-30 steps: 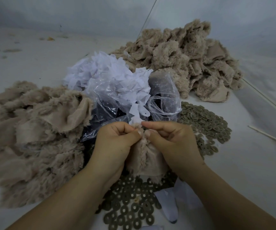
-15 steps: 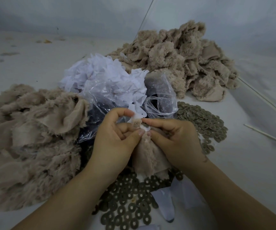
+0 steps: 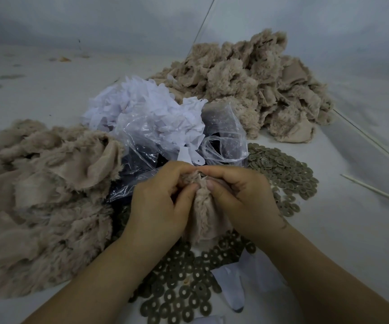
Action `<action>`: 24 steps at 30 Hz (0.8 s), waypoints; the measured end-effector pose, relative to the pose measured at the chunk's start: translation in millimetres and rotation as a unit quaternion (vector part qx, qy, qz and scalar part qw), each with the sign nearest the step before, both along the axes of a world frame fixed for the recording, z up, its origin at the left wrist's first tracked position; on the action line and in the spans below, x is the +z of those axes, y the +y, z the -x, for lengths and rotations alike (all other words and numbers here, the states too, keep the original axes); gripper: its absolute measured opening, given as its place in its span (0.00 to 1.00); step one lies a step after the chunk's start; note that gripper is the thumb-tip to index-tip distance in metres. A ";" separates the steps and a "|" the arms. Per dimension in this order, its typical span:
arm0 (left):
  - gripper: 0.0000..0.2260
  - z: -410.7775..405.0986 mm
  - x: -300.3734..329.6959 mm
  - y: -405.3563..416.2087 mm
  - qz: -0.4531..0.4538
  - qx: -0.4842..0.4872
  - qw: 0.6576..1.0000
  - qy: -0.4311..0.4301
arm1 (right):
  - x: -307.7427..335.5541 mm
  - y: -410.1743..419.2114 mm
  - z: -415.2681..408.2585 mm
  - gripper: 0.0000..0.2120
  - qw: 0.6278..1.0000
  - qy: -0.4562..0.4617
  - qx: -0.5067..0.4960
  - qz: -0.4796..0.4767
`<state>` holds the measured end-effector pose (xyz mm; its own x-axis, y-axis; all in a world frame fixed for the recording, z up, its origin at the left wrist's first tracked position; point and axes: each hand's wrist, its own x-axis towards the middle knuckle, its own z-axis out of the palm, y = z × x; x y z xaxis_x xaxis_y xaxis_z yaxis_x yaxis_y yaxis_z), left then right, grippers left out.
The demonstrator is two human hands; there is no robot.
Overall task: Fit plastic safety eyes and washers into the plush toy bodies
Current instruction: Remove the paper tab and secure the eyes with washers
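A beige plush toy body (image 3: 203, 213) hangs between my two hands just above the table. My left hand (image 3: 160, 202) grips its upper left edge, fingers curled over the top and thumb pressed on the fur. My right hand (image 3: 242, 197) pinches the upper right edge, thumb beside the left thumb. Any eye or washer in the fabric is hidden by my fingers. Grey-green ring washers (image 3: 184, 288) lie spread under my wrists, and more washers (image 3: 284, 174) lie heaped to the right.
A pile of beige plush pieces (image 3: 43, 197) sits at the left, another pile (image 3: 254, 90) at the back right. A clear plastic bag (image 3: 221, 139) and white paper scraps (image 3: 146, 108) lie behind my hands. Thin white sticks (image 3: 376, 192) lie at the right. White scraps (image 3: 233, 288) lie near my right forearm.
My left fingers have curled down over the top of the plush body, closing the gap seen half a second ago. Both thumbs now press together on the fur.
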<state>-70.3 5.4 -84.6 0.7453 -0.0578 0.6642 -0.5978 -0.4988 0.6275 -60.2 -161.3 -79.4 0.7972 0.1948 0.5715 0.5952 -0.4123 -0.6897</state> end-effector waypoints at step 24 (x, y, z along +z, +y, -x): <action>0.14 -1.8 10.3 4.6 -0.330 0.084 0.936 -0.085 | 8.8 9.5 5.5 0.16 0.978 -0.019 -0.071 0.196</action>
